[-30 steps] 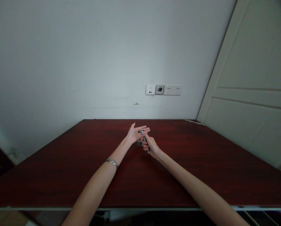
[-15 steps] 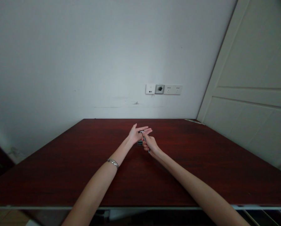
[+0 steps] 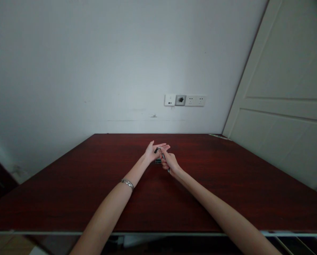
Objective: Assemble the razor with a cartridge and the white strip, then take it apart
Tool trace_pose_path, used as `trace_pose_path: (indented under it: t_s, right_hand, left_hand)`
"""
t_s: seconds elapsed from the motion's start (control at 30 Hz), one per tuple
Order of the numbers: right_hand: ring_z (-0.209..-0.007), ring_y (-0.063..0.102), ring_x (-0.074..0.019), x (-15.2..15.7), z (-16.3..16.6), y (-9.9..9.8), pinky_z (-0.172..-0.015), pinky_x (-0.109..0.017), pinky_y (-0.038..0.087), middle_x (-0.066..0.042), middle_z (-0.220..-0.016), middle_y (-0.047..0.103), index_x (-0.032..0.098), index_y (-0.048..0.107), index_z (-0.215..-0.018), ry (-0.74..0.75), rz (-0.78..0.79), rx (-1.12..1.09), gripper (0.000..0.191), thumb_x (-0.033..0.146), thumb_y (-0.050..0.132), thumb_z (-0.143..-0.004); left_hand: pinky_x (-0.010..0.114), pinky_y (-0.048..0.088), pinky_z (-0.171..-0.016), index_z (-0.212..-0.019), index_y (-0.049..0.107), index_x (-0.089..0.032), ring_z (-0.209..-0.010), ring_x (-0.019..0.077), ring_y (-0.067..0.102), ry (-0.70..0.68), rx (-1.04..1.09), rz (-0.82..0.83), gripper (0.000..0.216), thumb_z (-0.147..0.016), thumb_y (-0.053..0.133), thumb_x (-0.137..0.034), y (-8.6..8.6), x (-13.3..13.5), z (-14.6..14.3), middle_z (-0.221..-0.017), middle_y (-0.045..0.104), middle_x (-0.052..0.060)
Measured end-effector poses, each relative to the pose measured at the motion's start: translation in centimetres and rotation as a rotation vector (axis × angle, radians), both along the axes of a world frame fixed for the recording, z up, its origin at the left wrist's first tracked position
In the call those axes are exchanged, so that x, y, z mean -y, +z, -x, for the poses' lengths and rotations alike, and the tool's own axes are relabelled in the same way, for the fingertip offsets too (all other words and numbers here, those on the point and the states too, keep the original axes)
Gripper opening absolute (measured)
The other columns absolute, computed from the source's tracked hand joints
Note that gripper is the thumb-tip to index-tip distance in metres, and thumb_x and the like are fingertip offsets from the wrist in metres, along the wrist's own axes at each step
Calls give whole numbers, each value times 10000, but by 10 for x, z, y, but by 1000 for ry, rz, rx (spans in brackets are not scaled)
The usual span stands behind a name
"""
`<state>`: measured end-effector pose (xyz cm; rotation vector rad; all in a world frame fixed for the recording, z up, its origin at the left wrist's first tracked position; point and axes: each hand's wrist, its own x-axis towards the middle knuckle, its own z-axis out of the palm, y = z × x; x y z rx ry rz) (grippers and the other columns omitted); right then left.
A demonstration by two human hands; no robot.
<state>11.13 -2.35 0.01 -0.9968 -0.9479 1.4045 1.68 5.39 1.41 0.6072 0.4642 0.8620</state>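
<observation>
Both arms reach out over a dark red wooden table (image 3: 227, 191). My right hand (image 3: 169, 163) is closed around the handle of a small metal razor (image 3: 159, 151), whose head rests against the palm of my left hand (image 3: 153, 151). My left hand is held palm up with its fingers stretched out, just above the table. A silver bracelet (image 3: 126, 183) sits on my left forearm. A small dark object (image 3: 158, 161) lies on the table under the hands, mostly hidden.
A white wall with a row of sockets (image 3: 185, 100) stands behind the table. A pale door (image 3: 286, 106) runs along the right side. The table's near edge (image 3: 158, 233) is at the bottom of the view.
The razor head has moved deeper into the left palm. Both hands have stayed almost in the same place.
</observation>
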Motion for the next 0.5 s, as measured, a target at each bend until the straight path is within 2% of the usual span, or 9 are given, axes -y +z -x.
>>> trace_pose_path:
  t_s: [0.1, 0.17, 0.23, 0.4, 0.5]
  right_hand:
    - [-308, 173, -6, 0, -4, 2, -289, -140, 116, 102, -379, 267, 162, 457, -578, 6, -41, -24, 456, 592, 585, -661]
    - [-310, 173, -5, -2, -8, 1, -294, -142, 110, 102, -382, 267, 159, 466, -584, 12, -53, -29, 461, 599, 586, -655]
    - [-310, 176, -7, -5, -11, 0, -297, -145, 108, 101, -384, 270, 159, 472, -589, 16, -58, -26, 462, 602, 585, -654]
    - [-314, 183, -11, -5, -14, 0, -301, -150, 112, 97, -389, 283, 158, 482, -600, 21, -80, -26, 452, 595, 581, -661]
    - [-314, 195, -13, -3, -12, 1, -301, -151, 122, 95, -393, 290, 155, 489, -603, 22, -92, -26, 449, 591, 578, -668]
  left_hand:
    - [283, 520, -613, -1189, 447, 41, -743, 219, 644, 36, -114, -13, 622, -895, 172, -434, -6, -10, 8, -887, 637, 231]
    - [237, 487, -493, -1119, 511, 24, -539, 159, 597, 86, -233, -26, 567, -898, 212, -405, -9, -16, 17, -738, 648, 179]
    - [206, 437, -419, -1039, 564, 1, -442, 126, 539, 136, -362, -32, 523, -898, 241, -385, -12, -20, 27, -650, 638, 146]
    - [193, 414, -422, -843, 623, -74, -440, 112, 533, 226, -576, -119, 452, -894, 297, -384, -19, -21, 47, -597, 634, 114]
    - [198, 418, -441, -767, 619, -91, -451, 120, 547, 223, -625, -188, 442, -895, 301, -371, -22, -22, 53, -559, 623, 100]
